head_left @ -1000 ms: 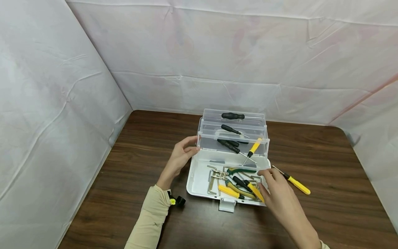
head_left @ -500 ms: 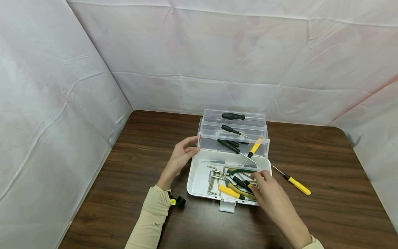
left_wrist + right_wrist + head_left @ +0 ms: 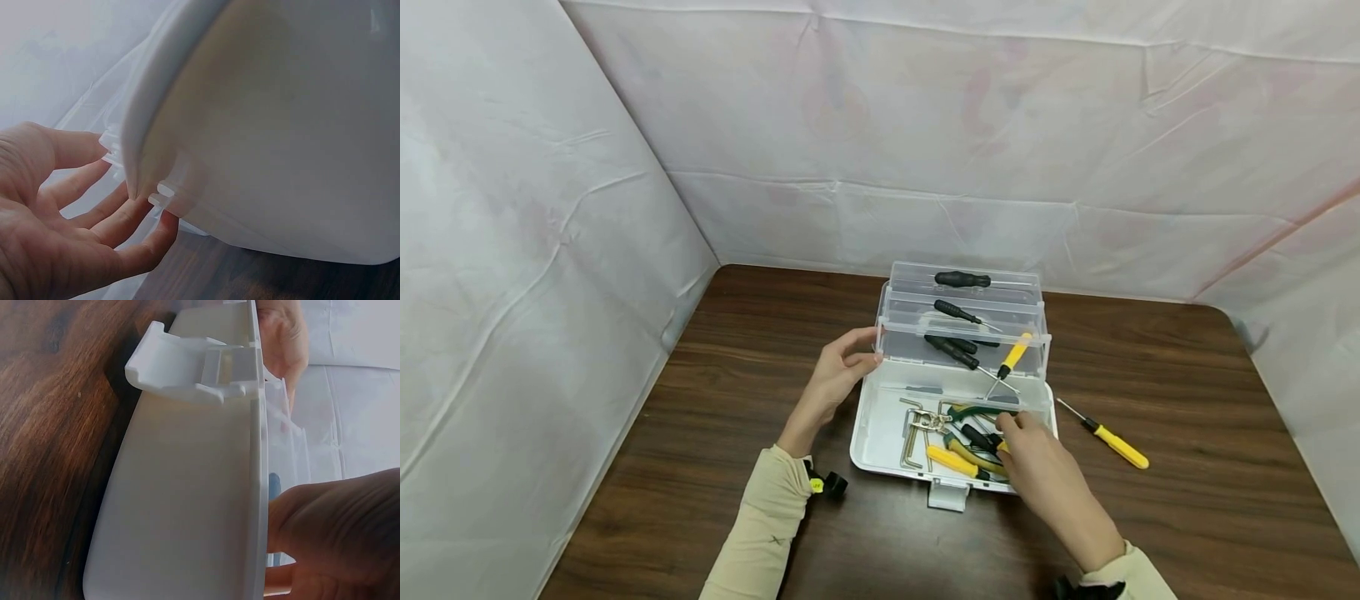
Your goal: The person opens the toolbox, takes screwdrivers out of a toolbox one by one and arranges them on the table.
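A white toolbox stands open on the table. My left hand grips its left side by the hinge of the clear trays; in the left wrist view the thumb touches a clear plastic tab and the fingers bend beneath. My right hand reaches over the box's right front corner, fingers down among the tools. Around them lie green-handled pliers, a black-handled tool, a yellow screwdriver and several hex keys. A bit of yellow handle shows at the right fingertips, but I cannot tell if they pinch it.
Black screwdrivers and a yellow one lie in the stepped trays. Right of the box, a yellow-and-black screwdriver lies on the wooden table. The front latch hangs open. White cloth surrounds the table.
My right hand has moved left, from the box's right edge in over the tools, covering most of a yellow-handled one. My left hand has stayed put.
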`<state>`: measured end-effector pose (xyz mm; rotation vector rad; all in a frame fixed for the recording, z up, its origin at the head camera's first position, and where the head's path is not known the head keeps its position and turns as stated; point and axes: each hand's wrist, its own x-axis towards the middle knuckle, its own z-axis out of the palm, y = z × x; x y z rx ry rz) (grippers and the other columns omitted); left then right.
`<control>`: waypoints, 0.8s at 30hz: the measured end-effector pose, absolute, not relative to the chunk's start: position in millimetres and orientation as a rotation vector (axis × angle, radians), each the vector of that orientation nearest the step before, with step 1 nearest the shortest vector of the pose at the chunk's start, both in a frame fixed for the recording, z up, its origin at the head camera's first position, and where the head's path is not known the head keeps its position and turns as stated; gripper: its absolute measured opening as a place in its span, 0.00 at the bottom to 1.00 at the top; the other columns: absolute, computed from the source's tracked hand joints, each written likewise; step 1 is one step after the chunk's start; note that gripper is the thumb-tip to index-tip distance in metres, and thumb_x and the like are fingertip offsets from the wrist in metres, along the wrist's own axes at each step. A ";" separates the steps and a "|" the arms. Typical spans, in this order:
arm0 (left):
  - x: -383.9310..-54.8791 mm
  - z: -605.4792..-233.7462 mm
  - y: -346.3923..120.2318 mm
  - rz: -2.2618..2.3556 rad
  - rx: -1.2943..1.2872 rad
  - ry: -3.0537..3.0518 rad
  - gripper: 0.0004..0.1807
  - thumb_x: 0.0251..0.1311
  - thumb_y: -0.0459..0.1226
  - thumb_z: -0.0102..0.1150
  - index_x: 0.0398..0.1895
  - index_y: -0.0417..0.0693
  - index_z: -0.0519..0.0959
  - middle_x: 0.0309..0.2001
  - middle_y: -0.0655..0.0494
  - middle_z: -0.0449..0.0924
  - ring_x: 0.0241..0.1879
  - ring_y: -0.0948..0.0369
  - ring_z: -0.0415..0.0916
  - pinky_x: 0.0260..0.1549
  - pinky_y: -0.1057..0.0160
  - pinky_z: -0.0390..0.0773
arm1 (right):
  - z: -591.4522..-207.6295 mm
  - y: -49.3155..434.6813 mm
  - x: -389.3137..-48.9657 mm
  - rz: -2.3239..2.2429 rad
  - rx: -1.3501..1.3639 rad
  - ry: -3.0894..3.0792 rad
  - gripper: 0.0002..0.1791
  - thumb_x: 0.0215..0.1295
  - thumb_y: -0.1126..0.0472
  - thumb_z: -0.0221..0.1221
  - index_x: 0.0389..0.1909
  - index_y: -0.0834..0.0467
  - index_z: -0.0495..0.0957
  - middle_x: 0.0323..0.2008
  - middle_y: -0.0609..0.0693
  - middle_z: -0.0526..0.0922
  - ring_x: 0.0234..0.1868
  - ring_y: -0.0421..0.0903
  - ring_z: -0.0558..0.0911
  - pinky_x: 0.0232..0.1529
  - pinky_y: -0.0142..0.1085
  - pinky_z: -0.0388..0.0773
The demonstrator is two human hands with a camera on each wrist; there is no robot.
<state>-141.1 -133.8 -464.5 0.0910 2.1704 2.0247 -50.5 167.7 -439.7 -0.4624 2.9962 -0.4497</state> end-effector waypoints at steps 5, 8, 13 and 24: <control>-141.5 -464.7 -133.8 2.020 0.089 2.168 0.26 0.72 0.30 0.61 0.72 0.48 0.75 0.73 0.47 0.72 0.61 0.43 0.82 0.64 0.47 0.77 | -439.0 163.4 -51.8 -0.393 -0.384 2.943 0.20 0.58 0.69 0.74 0.49 0.65 0.79 0.39 0.61 0.82 0.32 0.52 0.83 0.27 0.45 0.81; -141.2 -465.1 -134.2 2.017 0.093 2.171 0.26 0.72 0.30 0.61 0.72 0.48 0.74 0.73 0.47 0.72 0.61 0.43 0.82 0.64 0.47 0.77 | -439.2 161.5 -52.7 -0.355 -0.367 2.922 0.20 0.59 0.69 0.73 0.51 0.66 0.79 0.40 0.62 0.83 0.32 0.53 0.84 0.27 0.46 0.82; -141.5 -466.4 -134.4 2.013 0.094 2.179 0.26 0.72 0.31 0.61 0.72 0.48 0.75 0.72 0.46 0.73 0.61 0.44 0.83 0.64 0.45 0.77 | -440.0 158.4 -55.8 -0.292 -0.346 2.898 0.18 0.61 0.70 0.70 0.52 0.66 0.80 0.41 0.61 0.87 0.34 0.56 0.86 0.27 0.48 0.82; -142.2 -466.8 -134.7 2.009 0.089 2.178 0.26 0.72 0.31 0.61 0.72 0.48 0.75 0.71 0.45 0.74 0.61 0.43 0.82 0.65 0.44 0.76 | -441.4 154.5 -60.2 -0.209 -0.298 2.889 0.12 0.66 0.73 0.62 0.50 0.63 0.80 0.39 0.59 0.88 0.29 0.54 0.84 0.20 0.47 0.76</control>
